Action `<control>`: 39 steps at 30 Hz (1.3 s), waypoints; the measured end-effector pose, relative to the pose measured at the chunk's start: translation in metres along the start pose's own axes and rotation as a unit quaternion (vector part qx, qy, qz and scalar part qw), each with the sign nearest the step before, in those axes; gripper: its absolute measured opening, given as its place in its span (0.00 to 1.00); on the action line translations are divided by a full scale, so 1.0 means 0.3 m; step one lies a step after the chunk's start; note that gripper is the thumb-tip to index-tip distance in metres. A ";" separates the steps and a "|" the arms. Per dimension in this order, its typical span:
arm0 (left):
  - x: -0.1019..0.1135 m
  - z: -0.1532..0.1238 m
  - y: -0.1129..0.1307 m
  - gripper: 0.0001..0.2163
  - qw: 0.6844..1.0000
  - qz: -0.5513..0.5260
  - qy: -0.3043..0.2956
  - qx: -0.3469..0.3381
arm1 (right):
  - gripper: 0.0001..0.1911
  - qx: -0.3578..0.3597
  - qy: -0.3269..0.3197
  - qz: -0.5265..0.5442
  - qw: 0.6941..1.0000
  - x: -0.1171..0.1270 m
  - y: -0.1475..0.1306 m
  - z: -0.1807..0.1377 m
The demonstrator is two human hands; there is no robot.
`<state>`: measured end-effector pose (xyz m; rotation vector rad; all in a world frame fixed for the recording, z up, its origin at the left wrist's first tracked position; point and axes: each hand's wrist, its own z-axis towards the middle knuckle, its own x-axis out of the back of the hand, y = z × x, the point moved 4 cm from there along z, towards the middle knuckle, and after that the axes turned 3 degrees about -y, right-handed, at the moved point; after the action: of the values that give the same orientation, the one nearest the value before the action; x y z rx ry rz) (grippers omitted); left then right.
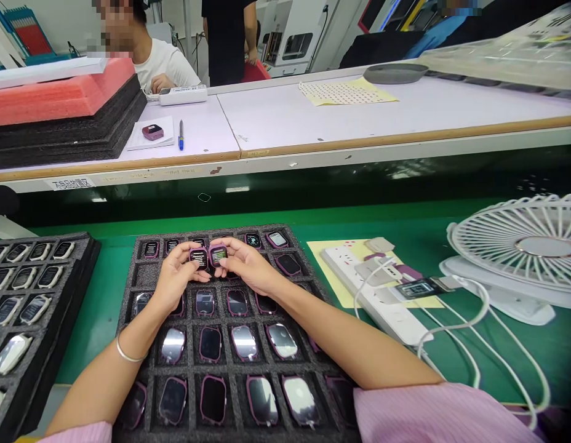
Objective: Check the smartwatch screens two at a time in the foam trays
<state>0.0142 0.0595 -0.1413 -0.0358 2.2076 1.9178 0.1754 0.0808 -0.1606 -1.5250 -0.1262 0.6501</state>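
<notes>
My left hand [178,274] pinches a purple-framed smartwatch [199,258] whose lit screen shows lines of text. Right beside it, a second purple-framed smartwatch [218,255], also lit, is gripped in my right hand [243,264]. Both watches are held above the far rows of a black foam tray [144,275]. Rows of similar strapless watches fill many of the tray's compartments, such as a dark-screened watch [213,399] near the front. A few in the far row have lit screens. My hands and forearms hide some compartments.
Another foam tray [75,271] of pale-framed watches lies at left. At right are a white power strip [373,295], a black USB meter [419,288], looping white cables and a white fan [516,252]. Beyond, a raised shelf [267,132] holds foam sheets and a pen [181,135]; people are behind it.
</notes>
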 end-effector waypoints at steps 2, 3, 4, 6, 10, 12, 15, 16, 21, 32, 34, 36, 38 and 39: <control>0.000 0.002 -0.001 0.19 1.000 0.004 0.004 -0.002 | 0.19 -0.001 0.002 0.001 1.000 -0.001 0.000 -0.001; 0.000 0.003 -0.002 0.19 1.000 0.005 0.006 -0.003 | 0.19 -0.003 0.003 0.001 1.000 -0.001 0.001 -0.001; 0.001 0.004 -0.003 0.19 1.000 0.006 0.007 -0.003 | 0.19 -0.003 0.004 0.001 1.000 -0.001 0.001 -0.002; 0.002 0.005 -0.004 0.18 1.000 0.003 0.007 -0.004 | 0.19 -0.004 0.003 0.000 1.000 -0.001 0.001 -0.002; 0.003 0.002 0.001 0.18 1.000 -0.007 -0.004 -0.006 | 0.20 0.000 -0.003 0.002 1.000 0.000 -0.004 -0.002; 0.002 -0.001 0.004 0.19 1.000 -0.007 -0.009 -0.009 | 0.21 0.000 -0.005 0.001 1.000 0.000 -0.007 -0.003; 0.000 -0.001 0.004 0.20 1.000 -0.005 -0.012 -0.012 | 0.23 0.002 -0.007 -0.004 1.000 0.000 -0.008 -0.004; 0.000 0.000 0.002 0.21 1.000 -0.004 -0.012 -0.013 | 0.24 0.004 -0.006 -0.006 1.000 0.000 -0.008 -0.004; 0.004 0.007 -0.014 0.18 1.000 -0.013 -0.007 0.005 | 0.16 -0.024 0.027 -0.003 0.999 0.004 0.004 -0.001; 0.001 0.001 -0.010 0.15 0.999 -0.036 -0.024 0.003 | 0.18 -0.031 0.028 0.008 0.999 0.002 0.003 0.000; 0.001 0.000 -0.011 0.15 0.999 -0.030 -0.023 0.002 | 0.18 -0.028 0.030 0.002 0.999 0.002 0.006 0.002; 0.001 0.000 -0.012 0.15 0.999 -0.028 -0.024 0.003 | 0.17 -0.028 0.033 -0.006 0.999 0.003 0.010 0.003; 0.000 0.000 -0.013 0.16 0.999 -0.027 -0.024 0.007 | 0.17 -0.030 0.035 -0.013 0.999 0.004 0.012 0.002; 0.000 0.000 -0.014 0.16 0.999 -0.027 -0.023 0.009 | 0.17 -0.030 0.034 -0.014 0.999 0.004 0.013 0.001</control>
<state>0.0148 0.0588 -0.1453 -0.0487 2.1714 1.8516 0.1751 0.0814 -0.1645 -1.5997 -0.1159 0.5762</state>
